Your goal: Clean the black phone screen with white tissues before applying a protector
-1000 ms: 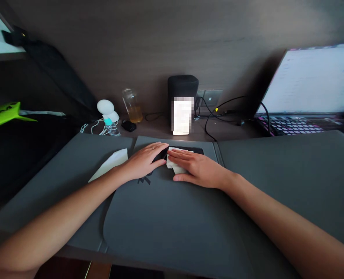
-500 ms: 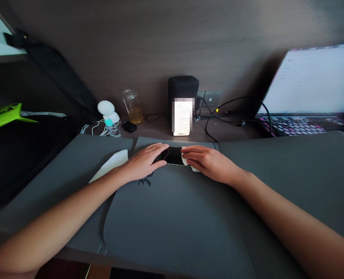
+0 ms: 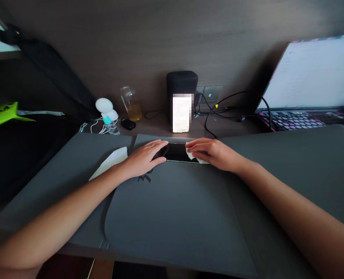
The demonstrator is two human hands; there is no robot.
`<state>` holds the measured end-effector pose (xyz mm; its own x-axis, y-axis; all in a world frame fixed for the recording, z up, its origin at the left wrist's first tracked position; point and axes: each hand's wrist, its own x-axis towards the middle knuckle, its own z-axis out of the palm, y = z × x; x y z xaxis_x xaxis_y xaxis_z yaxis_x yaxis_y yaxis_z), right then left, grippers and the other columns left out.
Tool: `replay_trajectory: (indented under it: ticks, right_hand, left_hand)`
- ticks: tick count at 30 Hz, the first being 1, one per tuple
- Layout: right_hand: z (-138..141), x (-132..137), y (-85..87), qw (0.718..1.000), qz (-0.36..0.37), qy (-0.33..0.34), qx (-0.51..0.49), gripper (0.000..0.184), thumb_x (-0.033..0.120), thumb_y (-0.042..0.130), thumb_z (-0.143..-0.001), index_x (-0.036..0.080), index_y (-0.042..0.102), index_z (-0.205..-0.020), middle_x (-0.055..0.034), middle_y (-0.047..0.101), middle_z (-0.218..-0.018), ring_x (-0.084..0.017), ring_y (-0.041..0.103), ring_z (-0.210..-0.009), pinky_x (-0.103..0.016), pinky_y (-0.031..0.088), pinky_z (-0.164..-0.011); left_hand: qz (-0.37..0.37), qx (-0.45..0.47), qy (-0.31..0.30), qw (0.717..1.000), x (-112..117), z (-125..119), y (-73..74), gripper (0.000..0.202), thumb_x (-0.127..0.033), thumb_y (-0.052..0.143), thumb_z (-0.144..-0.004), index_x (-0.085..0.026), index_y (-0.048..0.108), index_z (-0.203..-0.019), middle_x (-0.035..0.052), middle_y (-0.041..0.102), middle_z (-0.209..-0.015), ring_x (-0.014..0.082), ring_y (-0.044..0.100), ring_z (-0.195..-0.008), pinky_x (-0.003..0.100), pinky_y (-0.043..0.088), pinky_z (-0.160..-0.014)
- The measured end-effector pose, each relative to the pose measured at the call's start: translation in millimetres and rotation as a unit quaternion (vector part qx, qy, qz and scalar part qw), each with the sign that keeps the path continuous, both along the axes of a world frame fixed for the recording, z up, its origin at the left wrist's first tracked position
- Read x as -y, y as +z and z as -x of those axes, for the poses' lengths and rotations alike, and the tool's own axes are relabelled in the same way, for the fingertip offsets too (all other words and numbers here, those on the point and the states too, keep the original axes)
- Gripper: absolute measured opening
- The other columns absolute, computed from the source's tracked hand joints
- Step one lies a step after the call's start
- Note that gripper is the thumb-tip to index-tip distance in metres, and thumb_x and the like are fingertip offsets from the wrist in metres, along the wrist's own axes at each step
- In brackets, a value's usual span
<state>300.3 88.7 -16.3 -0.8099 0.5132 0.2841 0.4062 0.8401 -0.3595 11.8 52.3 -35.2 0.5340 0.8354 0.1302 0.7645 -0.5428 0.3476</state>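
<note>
A black phone (image 3: 176, 152) lies flat on the grey desk mat (image 3: 174, 217). My left hand (image 3: 144, 158) rests on the phone's left end, fingers together, holding it down. My right hand (image 3: 212, 152) presses a white crumpled tissue (image 3: 195, 158) on the phone's right end; only the tissue's edge shows under the fingers. A white folded paper (image 3: 111, 161) lies on the mat beside my left wrist.
Along the wall stand a dark speaker (image 3: 181, 99), a glass bottle with yellow liquid (image 3: 130, 104), a small white bottle (image 3: 107, 115) and cables (image 3: 218, 110). An open laptop (image 3: 308, 87) sits at the right. A green object (image 3: 3, 115) lies far left.
My right hand has slid with the tissue from the phone's left part to its right end, baring the screen. My left hand has stayed put.
</note>
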Motion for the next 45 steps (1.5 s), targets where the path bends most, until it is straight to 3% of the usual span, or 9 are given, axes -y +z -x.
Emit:
replay_trajectory:
  ticks: [3,7,12,20,26,30,35,39,45]
  right_hand:
    - [0.7,2.5,0.1,1.000,0.000,-0.016,-0.003,0.023,0.028,0.051,-0.097,0.019,0.071,-0.105,-0.0078,0.068,-0.122,-0.021,0.062,-0.116,-0.038,0.050,-0.100]
    - [0.9,4.1,-0.2,0.999,0.040,0.026,0.006,0.024,0.028,0.050,-0.098,0.022,0.072,-0.104,-0.0050,0.065,-0.129,-0.020,0.057,-0.124,-0.035,0.047,-0.105]
    - [-7.8,-4.2,-0.1,1.000,0.023,-0.018,-0.007,0.022,0.029,0.053,-0.096,0.020,0.073,-0.098,-0.0075,0.068,-0.120,-0.021,0.064,-0.111,-0.038,0.050,-0.097]
    - [-5.7,-1.9,3.6,1.000,0.011,-0.005,-0.014,0.021,0.029,0.053,-0.096,0.019,0.071,-0.097,-0.0097,0.066,-0.107,-0.021,0.063,-0.097,-0.037,0.050,-0.088]
    - [-1.2,0.5,2.0,0.999,0.031,0.042,-0.015,0.018,0.027,0.054,-0.096,0.021,0.069,-0.103,-0.0084,0.065,-0.109,-0.020,0.060,-0.104,-0.036,0.048,-0.092]
    - [-3.8,-1.4,1.7,0.999,0.020,0.005,-0.027,0.020,0.030,0.053,-0.096,0.019,0.070,-0.099,-0.0087,0.066,-0.106,-0.020,0.062,-0.099,-0.037,0.048,-0.089]
    - [-4.8,-0.4,3.3,0.998,0.044,0.032,-0.016,0.019,0.028,0.053,-0.096,0.021,0.070,-0.098,-0.0078,0.065,-0.108,-0.020,0.061,-0.100,-0.035,0.049,-0.088]
    - [-4.5,-0.7,2.9,0.999,0.042,-0.010,-0.032,0.019,0.029,0.054,-0.095,0.019,0.070,-0.092,-0.0082,0.065,-0.104,-0.018,0.063,-0.093,-0.034,0.050,-0.084]
    - [2.9,1.4,-0.3,0.998,0.047,0.035,-0.027,0.019,0.027,0.051,-0.097,0.020,0.069,-0.094,-0.0080,0.065,-0.108,-0.019,0.061,-0.099,-0.035,0.049,-0.089]
  left_hand:
    - [0.002,0.000,-0.002,1.000,0.2,0.3,-0.1,0.052,-0.041,0.048,-0.100,-0.026,0.034,-0.148,0.0037,0.041,-0.153,0.0216,0.034,-0.142,0.038,0.032,-0.116]
    - [0.001,0.003,0.001,1.000,1.0,0.0,0.2,0.052,-0.041,0.047,-0.100,-0.025,0.034,-0.147,0.0042,0.042,-0.153,0.0227,0.036,-0.142,0.038,0.033,-0.116]
    - [0.000,-0.002,0.002,1.000,1.4,-0.2,1.0,0.053,-0.041,0.047,-0.100,-0.024,0.034,-0.148,0.0052,0.042,-0.153,0.0229,0.036,-0.141,0.037,0.033,-0.115]
    - [0.000,-0.006,0.005,1.000,1.2,-0.4,1.2,0.052,-0.041,0.048,-0.100,-0.024,0.035,-0.147,0.0043,0.042,-0.152,0.0228,0.036,-0.142,0.037,0.032,-0.116]
    - [0.000,-0.009,0.005,1.000,1.1,-1.4,2.5,0.053,-0.039,0.049,-0.099,-0.022,0.035,-0.147,0.0060,0.042,-0.152,0.0225,0.036,-0.142,0.037,0.031,-0.116]
    - [0.000,-0.003,0.003,1.000,1.0,-0.6,1.5,0.052,-0.039,0.049,-0.099,-0.024,0.035,-0.147,0.0056,0.043,-0.152,0.0229,0.036,-0.142,0.037,0.032,-0.116]
    - [-0.003,0.002,0.000,1.000,0.0,0.6,-1.1,0.052,-0.040,0.048,-0.100,-0.026,0.034,-0.147,0.0041,0.042,-0.152,0.0230,0.036,-0.142,0.038,0.032,-0.116]
    - [0.000,0.001,0.002,1.000,0.0,0.5,-0.9,0.052,-0.041,0.048,-0.100,-0.025,0.034,-0.148,0.0044,0.041,-0.153,0.0229,0.036,-0.142,0.038,0.032,-0.116]
    - [-0.001,0.000,0.004,1.000,0.5,-0.4,0.2,0.052,-0.041,0.048,-0.100,-0.026,0.034,-0.147,0.0040,0.042,-0.152,0.0231,0.035,-0.142,0.038,0.032,-0.116]
